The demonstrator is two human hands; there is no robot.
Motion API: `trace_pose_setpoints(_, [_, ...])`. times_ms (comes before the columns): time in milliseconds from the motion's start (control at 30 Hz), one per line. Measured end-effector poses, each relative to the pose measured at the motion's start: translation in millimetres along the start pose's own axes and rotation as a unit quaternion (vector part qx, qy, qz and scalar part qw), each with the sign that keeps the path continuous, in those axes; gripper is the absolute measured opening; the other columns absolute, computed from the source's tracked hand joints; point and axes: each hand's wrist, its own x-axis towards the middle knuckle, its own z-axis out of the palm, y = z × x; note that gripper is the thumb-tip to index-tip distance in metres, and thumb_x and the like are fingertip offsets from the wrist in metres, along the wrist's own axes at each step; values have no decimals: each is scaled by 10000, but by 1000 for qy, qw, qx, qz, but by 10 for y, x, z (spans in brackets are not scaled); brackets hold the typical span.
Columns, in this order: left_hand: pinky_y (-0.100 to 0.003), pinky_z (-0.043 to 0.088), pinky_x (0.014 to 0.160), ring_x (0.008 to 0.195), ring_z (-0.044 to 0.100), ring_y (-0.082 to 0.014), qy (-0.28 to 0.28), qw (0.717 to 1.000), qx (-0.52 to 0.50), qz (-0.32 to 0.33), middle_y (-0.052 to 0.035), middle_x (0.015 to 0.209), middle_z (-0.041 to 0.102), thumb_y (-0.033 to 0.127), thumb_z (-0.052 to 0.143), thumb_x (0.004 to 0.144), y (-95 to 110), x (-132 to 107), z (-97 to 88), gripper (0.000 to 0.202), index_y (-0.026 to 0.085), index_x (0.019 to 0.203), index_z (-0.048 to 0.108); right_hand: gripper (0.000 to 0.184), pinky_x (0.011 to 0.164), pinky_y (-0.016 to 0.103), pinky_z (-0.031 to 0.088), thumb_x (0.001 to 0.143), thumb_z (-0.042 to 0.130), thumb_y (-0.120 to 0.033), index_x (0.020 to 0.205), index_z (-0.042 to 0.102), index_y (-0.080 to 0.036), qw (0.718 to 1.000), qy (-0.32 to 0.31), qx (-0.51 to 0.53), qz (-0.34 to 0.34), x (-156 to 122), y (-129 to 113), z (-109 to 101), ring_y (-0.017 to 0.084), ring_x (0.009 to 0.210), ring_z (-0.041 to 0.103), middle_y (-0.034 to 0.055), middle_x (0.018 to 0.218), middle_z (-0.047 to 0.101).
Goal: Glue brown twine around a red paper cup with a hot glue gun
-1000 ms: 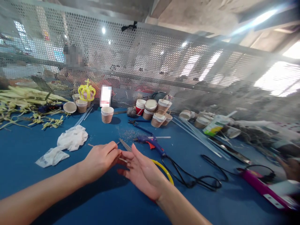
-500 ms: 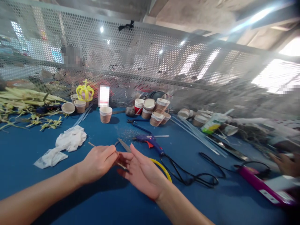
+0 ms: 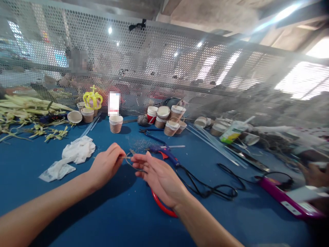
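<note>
My left hand (image 3: 106, 166) is closed in a pinch on one end of a thin pale strip (image 3: 132, 167). My right hand (image 3: 158, 176) pinches the other end with thumb and forefinger, its other fingers loosely curled. The strip bends in a small loop between the two hands, just above the blue table (image 3: 123, 219). Scissors lie on the table under my right hand, with a red handle (image 3: 160, 206) showing below the wrist and the blade tip (image 3: 132, 151) poking out beyond the fingers. A blue glue gun (image 3: 163, 151) lies just past my right hand.
The glue gun's black cord (image 3: 213, 189) snakes right. Left are a white cloth (image 3: 77, 151), palm leaves (image 3: 25, 111), a yellow crown (image 3: 93, 98) and a paper cup (image 3: 115, 123). Stacked cups (image 3: 167, 120) and clear rods (image 3: 213, 144) stand behind. Another person's hand (image 3: 312, 173) is by a pink case (image 3: 282, 199).
Both hands rose and moved slightly away from me. The strip, straight before, now curves in a loop between them. The scissors' red handle shows under my right wrist.
</note>
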Motion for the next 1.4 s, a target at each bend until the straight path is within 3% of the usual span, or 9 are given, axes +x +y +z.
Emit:
trace_pose_setpoints(67, [-224,414,535,571,501,-118,-20,997,-39,-70,3,651,502,230,365,872,14,28,-13,223,167,697,487,228,547,221,374,709,648,-363,713,580,-145,998,13,-38,-43,-9,-27,4,81,584,499,-5,663,579])
trace_pose_setpoints(167, [-226,382,524,532,460,-114,-63,992,-62,-86,26,589,459,266,390,862,61,46,-52,284,183,596,440,278,401,194,253,708,639,-390,636,502,-160,992,9,-104,-66,-27,-33,8,37,390,350,-76,463,446])
trace_pose_setpoints(333, [-220,373,510,524,459,-108,-70,990,-69,-96,31,644,502,242,506,793,110,9,-84,85,185,735,482,422,341,199,147,772,486,-517,532,442,-173,977,25,-198,-74,-33,-38,40,31,301,223,-94,312,317])
trace_pose_setpoints(633, [-224,402,532,556,490,-116,-88,990,-85,-75,1,659,515,228,430,843,225,57,-151,162,167,715,509,197,506,207,382,777,529,-343,689,531,-167,911,48,-365,-187,4,-223,66,75,517,463,-21,599,545])
trace_pose_setpoints(833, [-246,441,574,613,536,-138,-94,995,-26,-26,-37,705,545,216,322,883,244,25,-107,277,156,740,552,303,453,215,327,822,433,-408,624,460,-180,890,15,-428,-157,29,-42,50,74,461,394,-30,549,494])
trace_pose_setpoints(967, [-269,452,568,624,559,-160,-104,994,21,-9,-53,729,583,218,325,881,252,6,-94,262,151,799,565,288,482,222,307,823,460,-367,597,438,-189,868,33,-456,-191,19,17,32,84,500,365,-43,535,443])
trace_pose_setpoints(1133, [-257,453,563,637,580,-165,-108,994,18,-4,-50,709,612,193,329,878,256,12,-111,254,161,848,580,231,509,236,327,798,512,-361,646,508,-188,882,30,-428,-196,2,-16,6,100,531,407,-22,576,494])
trace_pose_setpoints(1267, [-244,452,556,611,581,-152,-97,995,8,-16,-48,699,621,170,351,870,248,14,-111,240,156,839,588,341,480,238,352,788,460,-507,752,549,-180,914,14,-376,-155,11,-52,-26,109,526,450,13,646,558])
trace_pose_setpoints(1400, [-240,452,559,619,584,-152,-98,995,17,-11,-42,701,619,172,368,868,262,9,-105,225,160,842,591,429,467,240,312,823,362,-536,614,496,-187,893,42,-416,-164,16,-43,-31,101,481,397,-19,517,457])
